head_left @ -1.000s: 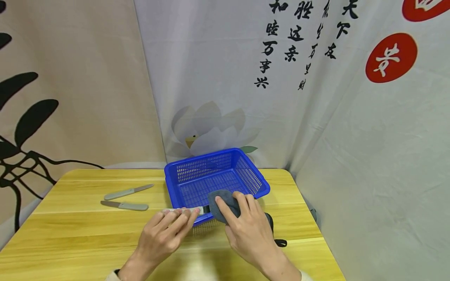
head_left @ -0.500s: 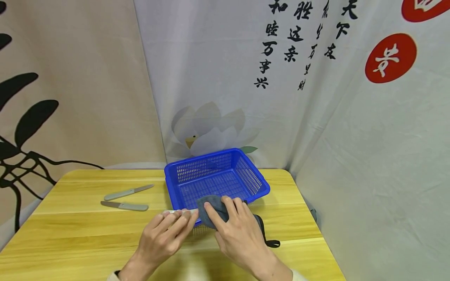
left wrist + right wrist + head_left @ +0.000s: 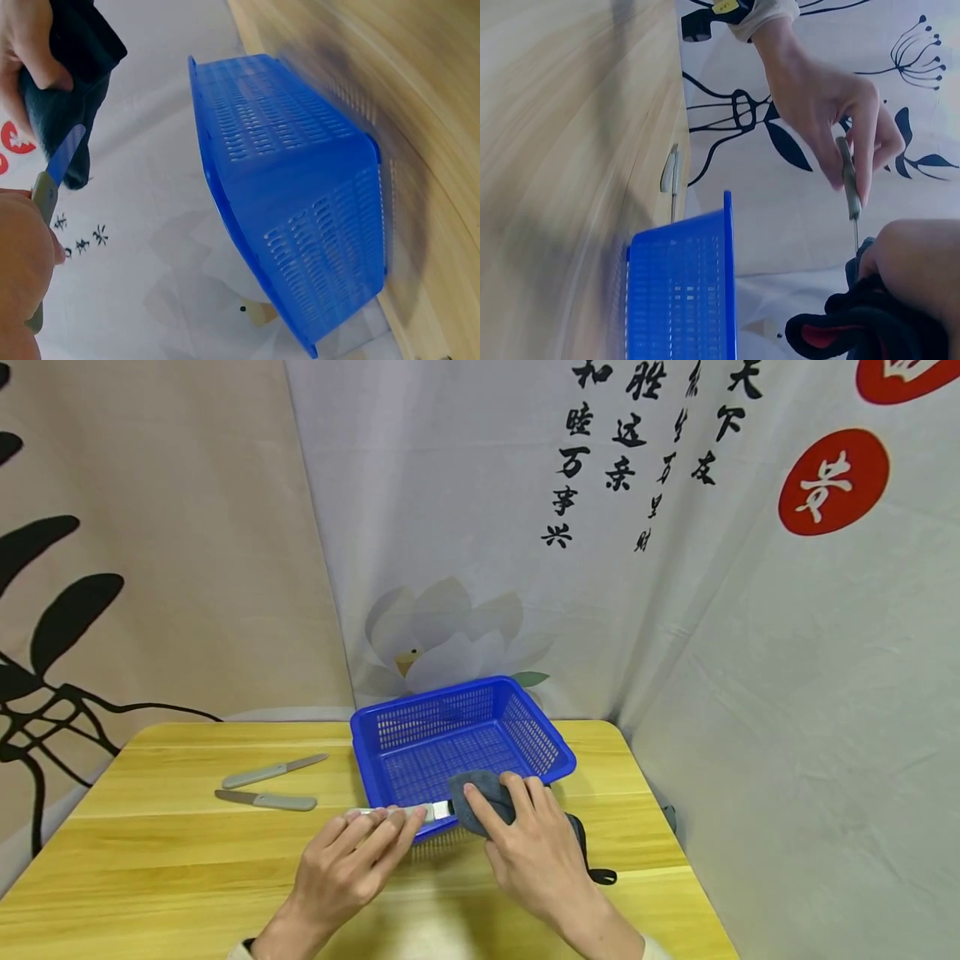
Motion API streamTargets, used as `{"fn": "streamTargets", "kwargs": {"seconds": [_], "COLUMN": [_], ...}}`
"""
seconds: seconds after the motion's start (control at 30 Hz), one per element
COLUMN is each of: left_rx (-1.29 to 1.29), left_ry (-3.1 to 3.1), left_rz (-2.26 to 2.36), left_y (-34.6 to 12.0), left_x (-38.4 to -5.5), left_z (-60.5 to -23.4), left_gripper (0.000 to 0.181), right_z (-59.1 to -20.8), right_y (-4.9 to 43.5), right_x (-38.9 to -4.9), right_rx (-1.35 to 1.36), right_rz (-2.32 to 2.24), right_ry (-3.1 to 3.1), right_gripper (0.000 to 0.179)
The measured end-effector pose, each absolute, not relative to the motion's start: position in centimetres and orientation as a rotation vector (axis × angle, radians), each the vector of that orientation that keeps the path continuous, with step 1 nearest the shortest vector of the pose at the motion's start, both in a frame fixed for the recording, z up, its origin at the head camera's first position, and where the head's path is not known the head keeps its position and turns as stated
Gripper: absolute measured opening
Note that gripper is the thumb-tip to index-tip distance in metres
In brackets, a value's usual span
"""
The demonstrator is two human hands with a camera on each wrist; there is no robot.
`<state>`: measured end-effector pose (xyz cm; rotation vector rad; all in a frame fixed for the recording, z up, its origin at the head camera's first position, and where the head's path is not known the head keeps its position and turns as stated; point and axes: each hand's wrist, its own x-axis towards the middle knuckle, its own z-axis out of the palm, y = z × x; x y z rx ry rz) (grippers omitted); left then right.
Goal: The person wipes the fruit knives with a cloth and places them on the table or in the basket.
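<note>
My left hand [image 3: 352, 864] pinches the pale grey-green handle of a knife [image 3: 412, 813], held level above the near rim of the blue basket. A dark grey cloth [image 3: 471, 806] is gripped in my right hand [image 3: 536, 856], its fold wrapped round the knife's blade. Part of the blade [image 3: 66, 154] shows in the left wrist view, running from the handle up to the cloth; its tip is hidden. In the right wrist view the cloth [image 3: 870, 322] hangs in dark folds with a bit of red inside. Both hands are raised off the table.
The blue plastic basket [image 3: 463, 689] with slotted sides stands at the back middle of the wooden table [image 3: 150, 868]. Two more knives lie left of it, one knife [image 3: 255, 774] behind the other knife [image 3: 285, 802]. A printed curtain [image 3: 465, 485] hangs behind the table.
My right hand and the cloth slid left along the blade toward the handle, then back right, baring a bit of blade. The left hand held the knife almost still.
</note>
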<state>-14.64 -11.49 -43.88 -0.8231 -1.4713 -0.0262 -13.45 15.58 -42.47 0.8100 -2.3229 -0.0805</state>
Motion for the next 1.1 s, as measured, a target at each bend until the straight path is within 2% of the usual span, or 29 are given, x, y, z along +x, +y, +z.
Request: {"fn": "streamTargets", "kwargs": {"seconds": [0.5, 0.77, 1.1], "left_rx": [-0.803, -0.742, -0.636], "left_ry": [-1.586, -1.830, -2.039], "left_rz": [-0.200, -0.473, -0.804], "left_y": [-11.7, -12.4, -11.7], "left_x": [-15.5, -16.6, -18.6], "left_z": [-44.2, -45.3, -45.2], "left_gripper": [0.036, 0.056, 0.047], "right_z": [-43.7, -44.8, -46.0], "right_y": [21.1, 22.8, 24.1], "right_x": [-14.1, -13.2, -12.3], "right_rx": [0.636, 0.569, 0.521], "right_rz": [0.043, 0.220, 0.324], "right_ry": [-2.399, -2.408, -2.411], "right_gripper": [0.064, 0.063, 0.067]}}
